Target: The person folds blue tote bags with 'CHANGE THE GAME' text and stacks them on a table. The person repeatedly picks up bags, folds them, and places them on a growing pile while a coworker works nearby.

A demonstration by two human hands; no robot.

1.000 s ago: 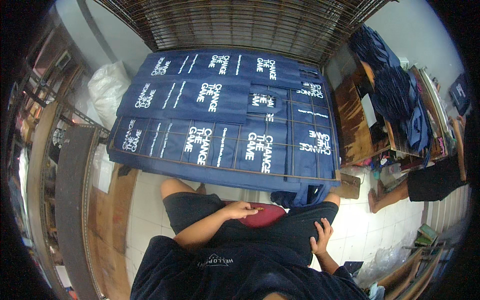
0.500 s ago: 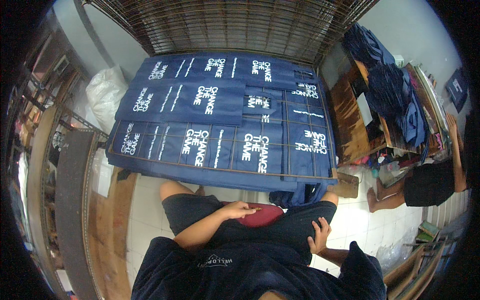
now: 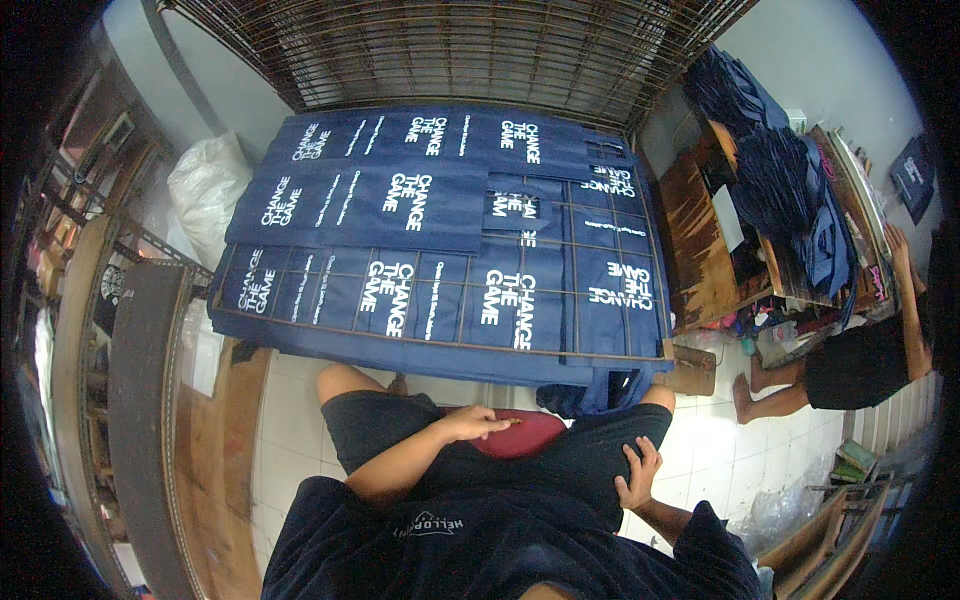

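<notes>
My left hand (image 3: 470, 424) is held over my lap in front of a red seat (image 3: 525, 438). Its fingers are pinched on a small brown stick-like thing (image 3: 515, 421), too small to make out more exactly. On my right thigh rests my right hand (image 3: 640, 470), its fingers spread, with nothing in it. Before my knees, navy fabric pieces with white print (image 3: 350, 210) lie in stacks. A thin rusty wire grid (image 3: 460, 345) lies over the nearer and right-hand ones, and neither hand touches them.
Wire racks (image 3: 450, 60) stand tilted up behind the stacks. To the right, a wooden table (image 3: 700, 240) bears a heap of navy fabric (image 3: 775, 180), and a person (image 3: 865, 365) stands beside it. A white sack (image 3: 208, 190) and a long wooden bench (image 3: 235, 450) are at left.
My view has shifted very slightly. Both hands keep their places, the left still pinching the small brown thing.
</notes>
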